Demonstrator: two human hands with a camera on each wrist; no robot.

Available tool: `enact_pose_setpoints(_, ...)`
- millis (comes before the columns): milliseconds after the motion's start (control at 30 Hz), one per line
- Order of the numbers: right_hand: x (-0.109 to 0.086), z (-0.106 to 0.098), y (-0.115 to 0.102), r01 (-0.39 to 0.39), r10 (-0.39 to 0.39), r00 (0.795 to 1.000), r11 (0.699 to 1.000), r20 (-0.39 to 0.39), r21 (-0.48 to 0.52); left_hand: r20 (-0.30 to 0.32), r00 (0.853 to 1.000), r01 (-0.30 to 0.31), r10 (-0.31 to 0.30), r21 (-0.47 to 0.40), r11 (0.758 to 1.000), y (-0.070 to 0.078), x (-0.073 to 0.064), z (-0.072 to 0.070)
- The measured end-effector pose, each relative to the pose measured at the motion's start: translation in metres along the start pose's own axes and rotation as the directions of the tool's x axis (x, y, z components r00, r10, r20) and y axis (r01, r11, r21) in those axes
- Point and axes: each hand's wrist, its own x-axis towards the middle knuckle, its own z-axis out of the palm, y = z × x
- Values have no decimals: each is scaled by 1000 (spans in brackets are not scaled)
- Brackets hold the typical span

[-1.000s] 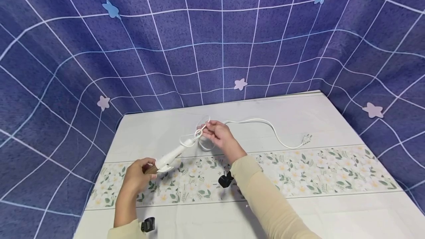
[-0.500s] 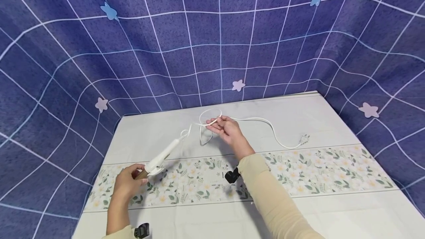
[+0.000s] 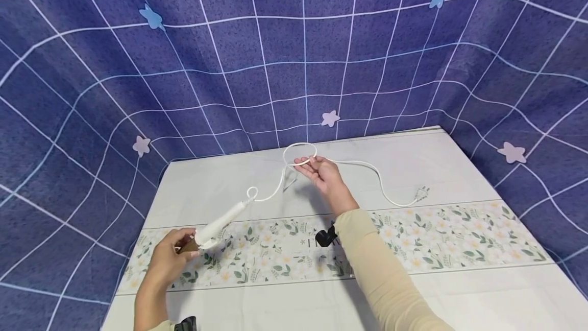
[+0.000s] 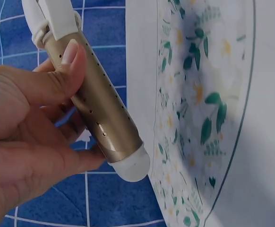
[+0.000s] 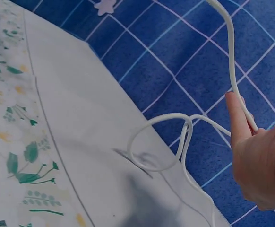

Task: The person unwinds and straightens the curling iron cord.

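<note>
A curling iron with a white handle (image 3: 221,222) is tilted above the table, handle end pointing up and away. My left hand (image 3: 166,258) grips its gold barrel (image 4: 99,106) between thumb and fingers; the white rounded tip (image 4: 133,165) sticks out below the fingers. From the handle's end a white cord (image 3: 281,183) makes a small loop and runs to my right hand (image 3: 328,178). That hand pinches the cord, with a larger loop hanging at its fingers. In the right wrist view the cord (image 5: 231,52) passes between thumb and fingers, with further loops below.
The cord's far stretch lies on the table, ending in a two-pin plug (image 3: 421,193) at right. A white cloth (image 3: 257,305) with a floral band covers the table. Behind and at the sides hangs a blue grid-patterned curtain (image 3: 257,86).
My left hand has drawn the curling iron toward the lower left. The right hand has moved up and right with the cord, so the stretch between the hands has lengthened and its loops have opened.
</note>
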Motion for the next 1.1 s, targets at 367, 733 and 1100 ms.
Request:
enact_pose_setpoints(367, 0, 3, -12, 67, -69, 997, 997, 33, 42, 84, 996, -40, 41, -5, 999, -13, -9, -8)
enact_pose_setpoints(733, 5, -11, -13, 35, -32, 998, 997, -45, 70, 92, 996, -15, 18, -25, 1000, -12, -17, -17)
enact_pose_setpoints(1100, 4, -9, -24, 105, -102, 994, 992, -43, 74, -54, 998, 51, -44, 125, 991, -39, -15, -14)
